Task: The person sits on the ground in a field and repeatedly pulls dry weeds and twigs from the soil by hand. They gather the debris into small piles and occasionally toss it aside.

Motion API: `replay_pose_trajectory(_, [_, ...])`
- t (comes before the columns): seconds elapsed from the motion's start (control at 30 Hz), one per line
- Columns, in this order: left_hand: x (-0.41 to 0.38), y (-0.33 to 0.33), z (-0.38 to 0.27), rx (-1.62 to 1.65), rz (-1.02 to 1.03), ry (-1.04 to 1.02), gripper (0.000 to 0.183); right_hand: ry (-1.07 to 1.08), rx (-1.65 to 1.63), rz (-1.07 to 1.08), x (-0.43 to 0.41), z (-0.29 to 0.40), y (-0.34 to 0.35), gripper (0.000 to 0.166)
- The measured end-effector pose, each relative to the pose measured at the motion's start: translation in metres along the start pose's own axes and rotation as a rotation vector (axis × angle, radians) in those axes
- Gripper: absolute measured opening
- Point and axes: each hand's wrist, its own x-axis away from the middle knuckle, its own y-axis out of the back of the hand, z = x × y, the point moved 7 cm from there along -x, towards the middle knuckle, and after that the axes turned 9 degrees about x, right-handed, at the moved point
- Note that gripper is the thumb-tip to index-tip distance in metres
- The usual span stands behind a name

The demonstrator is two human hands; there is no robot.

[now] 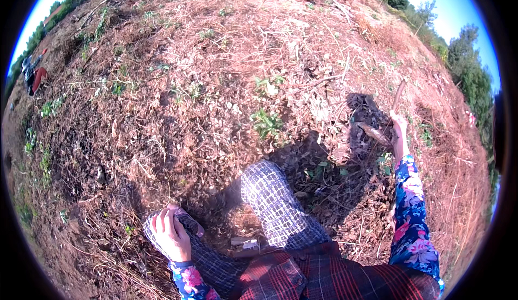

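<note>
My right hand (398, 128) is closed around a curved wooden stick (400, 91), which juts up past the fist. Beside that hand lies a dark, ragged clump (362, 105) with a pale broken piece of wood (374, 134) across it. My left hand (170, 231) rests over my left knee, its fingers bent. By those fingertips a pinkish strap-like thing (198, 229) curves over the patterned trousers (279, 202); whether the fingers grip it is unclear.
Dry leaves and stalks (210, 97) cover the ground. A small green plant (266, 122) grows ahead of my knees. Far left, a person (34, 75) is low on the slope. Trees (469, 65) line the right edge. A small pale object (250, 244) lies between my legs.
</note>
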Motion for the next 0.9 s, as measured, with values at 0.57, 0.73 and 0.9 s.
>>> replay_pose_trajectory(0.57, [-0.002,-0.003,0.004,0.140,-0.017,-0.106,0.020,-0.111,-0.637,-0.800,0.040,-0.065,0.529,0.035])
replay_pose_trajectory(0.73, [-0.003,-0.010,0.001,0.087,0.016,-0.120,0.020,-0.106,-0.501,-0.952,0.101,-0.059,0.581,0.039])
replay_pose_trajectory(0.9, [0.000,-0.015,0.007,0.074,0.058,-0.095,0.018,-0.137,-0.510,-0.960,0.148,-0.134,0.487,0.025])
